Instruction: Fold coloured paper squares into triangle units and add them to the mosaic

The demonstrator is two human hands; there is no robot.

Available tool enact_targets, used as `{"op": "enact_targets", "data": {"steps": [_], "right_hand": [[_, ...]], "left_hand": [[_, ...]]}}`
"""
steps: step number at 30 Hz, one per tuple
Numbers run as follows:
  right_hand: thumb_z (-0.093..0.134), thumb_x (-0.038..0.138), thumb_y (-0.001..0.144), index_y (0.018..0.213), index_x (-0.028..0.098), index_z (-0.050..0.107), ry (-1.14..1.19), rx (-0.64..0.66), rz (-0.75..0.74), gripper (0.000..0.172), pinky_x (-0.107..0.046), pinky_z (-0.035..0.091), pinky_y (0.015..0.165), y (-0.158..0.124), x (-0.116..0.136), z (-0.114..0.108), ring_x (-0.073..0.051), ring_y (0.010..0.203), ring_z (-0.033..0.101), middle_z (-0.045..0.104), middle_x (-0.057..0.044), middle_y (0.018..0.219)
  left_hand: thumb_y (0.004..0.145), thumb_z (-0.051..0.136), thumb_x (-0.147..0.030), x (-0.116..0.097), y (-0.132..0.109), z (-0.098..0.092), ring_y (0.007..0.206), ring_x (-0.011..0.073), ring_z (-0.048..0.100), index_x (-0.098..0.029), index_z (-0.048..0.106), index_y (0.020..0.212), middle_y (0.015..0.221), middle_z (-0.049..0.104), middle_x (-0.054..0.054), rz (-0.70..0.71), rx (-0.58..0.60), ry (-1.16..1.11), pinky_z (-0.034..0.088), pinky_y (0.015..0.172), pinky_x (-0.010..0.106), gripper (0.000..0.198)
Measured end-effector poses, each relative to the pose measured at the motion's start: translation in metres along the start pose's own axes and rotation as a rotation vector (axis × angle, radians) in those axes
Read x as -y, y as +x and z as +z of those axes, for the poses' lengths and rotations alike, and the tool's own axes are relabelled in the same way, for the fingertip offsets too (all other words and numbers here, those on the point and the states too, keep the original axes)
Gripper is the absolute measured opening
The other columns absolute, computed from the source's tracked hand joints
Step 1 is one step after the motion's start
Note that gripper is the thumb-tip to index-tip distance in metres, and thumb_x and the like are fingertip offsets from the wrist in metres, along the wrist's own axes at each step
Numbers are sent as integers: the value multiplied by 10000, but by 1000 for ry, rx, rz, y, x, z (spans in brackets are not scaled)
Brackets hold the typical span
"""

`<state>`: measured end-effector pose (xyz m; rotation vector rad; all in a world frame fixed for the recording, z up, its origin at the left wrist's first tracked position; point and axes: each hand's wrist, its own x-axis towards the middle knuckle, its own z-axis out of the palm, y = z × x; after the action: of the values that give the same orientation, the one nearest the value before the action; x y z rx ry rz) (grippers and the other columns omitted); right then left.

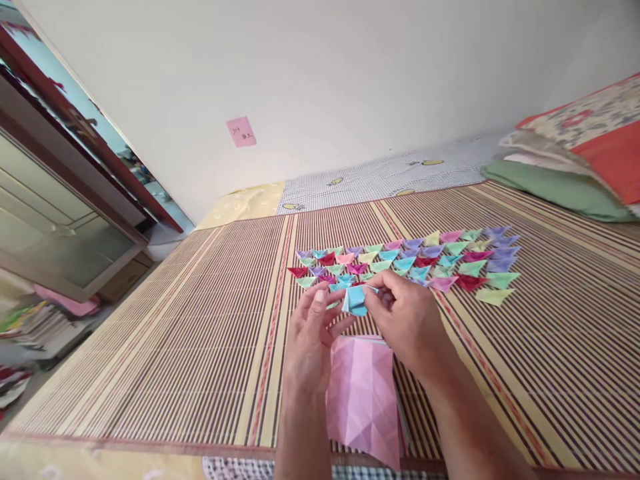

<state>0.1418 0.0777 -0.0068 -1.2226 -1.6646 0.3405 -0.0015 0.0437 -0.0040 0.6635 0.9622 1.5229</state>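
Note:
Between my two hands is a small blue folded paper (356, 300), with creases and a raised flap. My right hand (405, 310) pinches its right end between thumb and fingers. On the left, my left hand (315, 327) has its fingers apart, the thumb up and the fingertips close to the paper's left edge; whether they touch it I cannot tell. Below the hands lies a creased pink paper sheet (364, 400) on top of a stack of other sheets. Beyond the hands, several rows of small folded paper boats (425, 261) in many colours cover part of the mat.
A striped bamboo mat (210, 347) covers the bed. A patterned sheet (360, 183) shows along the wall. At the far right are folded bedding (565, 187) and a red floral cloth (600, 133). A pink note (241, 132) is stuck on the wall. A door (55, 213) stands at left.

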Motion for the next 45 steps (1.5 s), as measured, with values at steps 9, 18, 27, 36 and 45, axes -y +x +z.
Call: {"op": "enact_targets", "data": {"steps": [9,18,27,36,45], "right_hand": [[570,190,911,758,210,581,-93,-37,-61,154,-283,378,581,-6,8,14,-155,577,549,595,3,663],[602,165,933,945,196,628,24,3,-166,43,-346,512,719,-3,13,14,-205,769,630,642,-58,893],[560,36,887,939,213,707,-1,67,-372,236,-494,509,949,-1,21,7,-305,1121,621,670,-121,1157],[607,39,921,823,167,703,-63,82,-379,187,-465,502,871,-1,16,12,-298,1012,637,717,-130,1093],[627,46,916,778,192,674,-45,107,-314,207,-446,500,874,-2,14,18,-277,986,625,710,-98,1049]], "left_hand": [[778,816,-241,12,-4,13,956,246,747,-151,728,1131,1029,765,108,-81,7,-140,597,865,392,375],[760,853,-317,12,2,8,838,221,752,-137,718,1056,908,758,80,0,-42,-69,597,769,345,372],[802,831,-423,12,3,5,839,222,750,-170,714,968,784,727,44,79,-47,-8,594,789,356,325],[784,847,-505,22,6,3,686,175,703,-162,730,905,725,714,30,116,-46,61,547,661,291,382],[789,846,-507,23,10,-1,669,165,691,-157,752,954,726,726,29,125,-68,139,534,647,278,398]]}}
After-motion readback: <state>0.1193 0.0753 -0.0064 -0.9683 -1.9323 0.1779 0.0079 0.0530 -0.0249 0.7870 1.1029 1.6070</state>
